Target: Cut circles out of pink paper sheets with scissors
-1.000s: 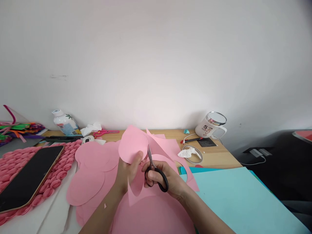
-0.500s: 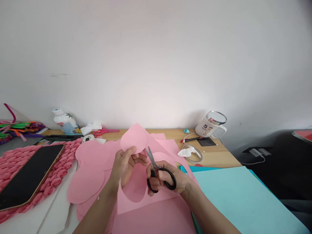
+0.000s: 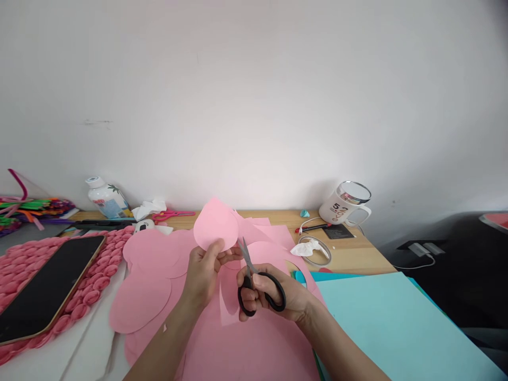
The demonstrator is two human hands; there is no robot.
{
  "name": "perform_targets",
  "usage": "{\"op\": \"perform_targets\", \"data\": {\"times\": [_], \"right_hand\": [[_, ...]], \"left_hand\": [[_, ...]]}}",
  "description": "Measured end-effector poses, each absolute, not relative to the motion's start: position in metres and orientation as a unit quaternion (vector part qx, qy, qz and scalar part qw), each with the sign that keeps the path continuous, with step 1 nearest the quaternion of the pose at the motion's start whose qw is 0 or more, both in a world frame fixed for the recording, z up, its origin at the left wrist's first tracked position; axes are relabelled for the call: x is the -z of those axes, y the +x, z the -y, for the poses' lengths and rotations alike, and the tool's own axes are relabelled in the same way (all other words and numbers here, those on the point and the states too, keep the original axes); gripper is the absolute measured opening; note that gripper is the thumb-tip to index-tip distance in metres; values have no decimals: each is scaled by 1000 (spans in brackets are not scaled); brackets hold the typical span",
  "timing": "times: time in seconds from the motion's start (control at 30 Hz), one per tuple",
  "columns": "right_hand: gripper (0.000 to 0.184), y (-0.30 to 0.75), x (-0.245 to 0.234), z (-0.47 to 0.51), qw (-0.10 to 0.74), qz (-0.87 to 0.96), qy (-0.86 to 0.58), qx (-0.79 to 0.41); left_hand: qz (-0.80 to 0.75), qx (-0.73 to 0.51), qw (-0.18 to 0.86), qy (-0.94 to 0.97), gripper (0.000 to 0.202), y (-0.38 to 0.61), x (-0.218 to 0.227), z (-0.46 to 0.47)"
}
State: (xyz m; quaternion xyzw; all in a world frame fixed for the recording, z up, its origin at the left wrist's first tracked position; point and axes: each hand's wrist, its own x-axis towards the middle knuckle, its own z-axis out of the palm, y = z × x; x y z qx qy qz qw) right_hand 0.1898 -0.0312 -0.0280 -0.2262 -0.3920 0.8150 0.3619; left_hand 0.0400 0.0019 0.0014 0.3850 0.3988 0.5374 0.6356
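Observation:
My left hand (image 3: 208, 270) pinches a piece of pink paper (image 3: 216, 225) by its lower edge. The paper has a rounded outline with a pointed top. In my right hand (image 3: 273, 293) is a pair of scissors (image 3: 246, 259) with black handles, its blades parted and pointing up at the right edge of the paper. Whether the blades touch the paper is unclear. A strip of pink paper hangs below, between the hands. Pink paper circles (image 3: 141, 299) lie overlapping left of my left arm, and pink sheets (image 3: 246, 349) spread beneath both hands.
A black phone (image 3: 51, 286) lies on a pink braided mat (image 3: 85, 288) at left. Behind are a white bottle (image 3: 107, 198) and pink scissors (image 3: 172, 214). At right stand a white mug (image 3: 341, 203), a tape roll (image 3: 326, 254) and light blue sheets (image 3: 400, 317).
The pink piece has turned and shifted slightly left in my left hand, and its point has moved left. The strip hanging below has swung and looks narrower. The scissors stay nearly in place.

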Motion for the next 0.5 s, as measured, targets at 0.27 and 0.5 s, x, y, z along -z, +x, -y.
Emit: {"op": "perform_targets", "data": {"times": [0.27, 0.5], "right_hand": [[40, 176, 26, 35, 430, 410, -245, -766], [38, 163, 30, 39, 487, 409, -265, -725]], "left_hand": [[-408, -539, 642, 362, 26, 41, 6, -7], [-465, -501, 630, 369, 28, 50, -3, 8]]}}
